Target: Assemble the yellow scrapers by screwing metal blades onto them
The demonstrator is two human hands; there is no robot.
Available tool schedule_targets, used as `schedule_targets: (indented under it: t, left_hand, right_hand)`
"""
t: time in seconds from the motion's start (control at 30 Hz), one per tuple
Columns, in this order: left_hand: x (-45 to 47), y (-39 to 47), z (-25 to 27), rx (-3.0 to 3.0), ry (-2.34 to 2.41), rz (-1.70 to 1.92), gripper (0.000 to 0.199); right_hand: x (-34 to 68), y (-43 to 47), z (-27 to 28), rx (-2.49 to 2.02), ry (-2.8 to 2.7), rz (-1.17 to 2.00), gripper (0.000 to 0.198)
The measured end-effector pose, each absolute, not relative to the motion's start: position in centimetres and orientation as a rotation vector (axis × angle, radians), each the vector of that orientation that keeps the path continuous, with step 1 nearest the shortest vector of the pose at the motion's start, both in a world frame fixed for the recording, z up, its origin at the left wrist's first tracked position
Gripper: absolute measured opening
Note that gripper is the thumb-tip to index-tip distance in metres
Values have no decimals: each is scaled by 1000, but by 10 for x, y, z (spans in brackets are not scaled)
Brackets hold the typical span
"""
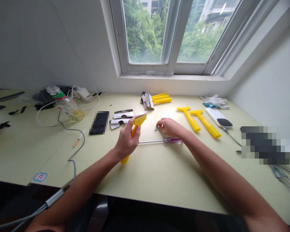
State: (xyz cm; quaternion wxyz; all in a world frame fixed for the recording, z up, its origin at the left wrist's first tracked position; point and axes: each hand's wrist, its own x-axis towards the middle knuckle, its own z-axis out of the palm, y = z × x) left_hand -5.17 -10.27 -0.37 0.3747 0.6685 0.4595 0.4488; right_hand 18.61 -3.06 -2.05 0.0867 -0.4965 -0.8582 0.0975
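My left hand [128, 138] is wrapped round the handle of a yellow scraper [140, 119], held tilted above the table with its blade end up. At the middle of the table my right hand [168, 126] has its fingertips pinched together over a little heap of small silvery screws [156, 128]. Whatever lies between those fingertips is hidden. Just below both hands, a screwdriver [173, 140] with a clear purple handle lies flat, its shaft pointing left. Two more yellow scrapers [189, 120] lie right of my right hand.
Behind my left hand lie folded card sleeves [122, 118]. Yellow handles [162, 98] and blade packs are near the window. A black phone [99, 122], a bottle [71, 109] and a cable [83, 138] lie left. A white power bank [218, 118] and gloves [217, 101] are right.
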Motion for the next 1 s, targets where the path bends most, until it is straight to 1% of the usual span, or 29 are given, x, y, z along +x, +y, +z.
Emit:
schedule_targets:
  t: [0.2, 0.37, 0.53, 0.63, 0.73, 0.87, 1.0]
  left_hand:
    - [-44, -97, -3, 1401, 928, 1258, 28]
    - [-43, -93, -9, 1260, 805, 1232, 25]
    - [-44, -94, -10, 1250, 765, 1170, 30]
    - [-44, -95, -10, 1237, 758, 1157, 29]
    - [-43, -95, -12, 1232, 760, 1165, 28]
    - [-41, -95, -14, 1233, 762, 1168, 31]
    - [-37, -98, -16, 1249, 783, 1150, 33]
  right_hand:
    - [184, -30, -21, -1519, -2538, 292, 21]
    - [187, -29, -20, -1545, -2528, 345, 17]
    - [192, -28, -19, -1554, -2527, 410, 15]
    - [195, -30, -10, -1545, -2520, 456, 14]
    - [194, -38, 11, -1448, -2451, 470, 14]
    - [183, -57, 38, -1216, -2353, 262, 11]
    - [167, -71, 42, -1062, -2443, 54, 11]
